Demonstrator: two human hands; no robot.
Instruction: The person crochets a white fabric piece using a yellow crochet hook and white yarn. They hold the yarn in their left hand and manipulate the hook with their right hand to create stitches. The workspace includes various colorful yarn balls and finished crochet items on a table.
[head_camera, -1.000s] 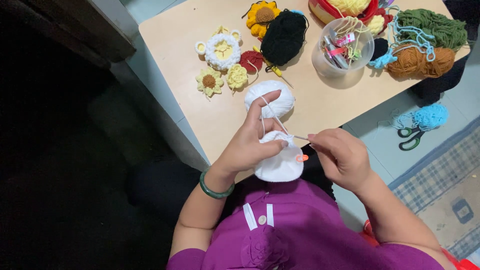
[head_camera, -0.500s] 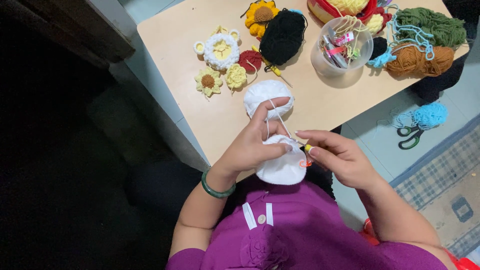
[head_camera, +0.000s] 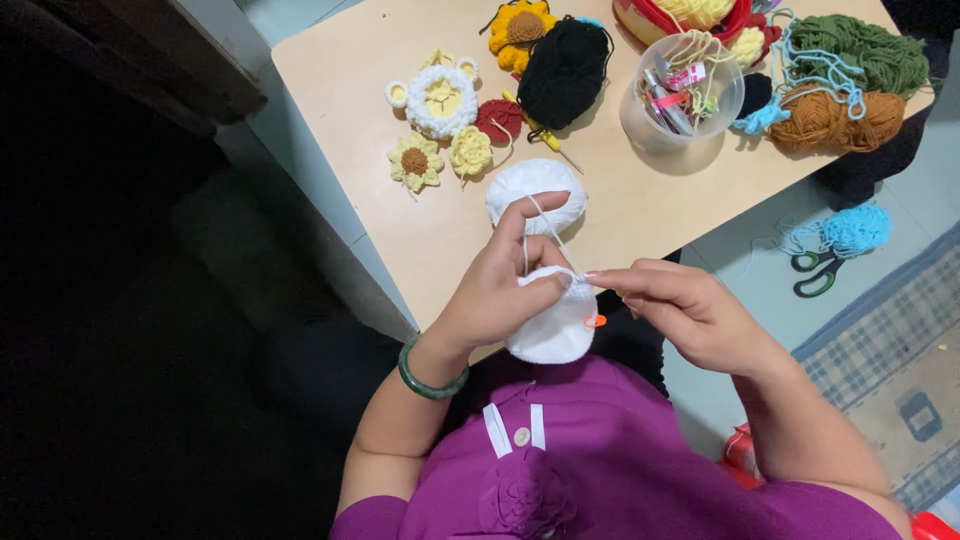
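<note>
There is only one view, from a camera worn on the person's head, looking almost straight down. It sits close above the purple knitted top (head_camera: 600, 470) at the lower edge and both forearms. Ahead of the body it takes in the pale wooden table (head_camera: 380, 120), which runs slantwise across the upper frame, and the tiled floor with a checked rug (head_camera: 880, 380) to the right.

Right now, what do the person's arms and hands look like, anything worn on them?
Both forearms are bare below short purple sleeves. The left hand has a smooth dark green bangle round its wrist. The right hand wears nothing that shows: no ring, watch or glove. The fingernails on both look short and unpainted.
</note>
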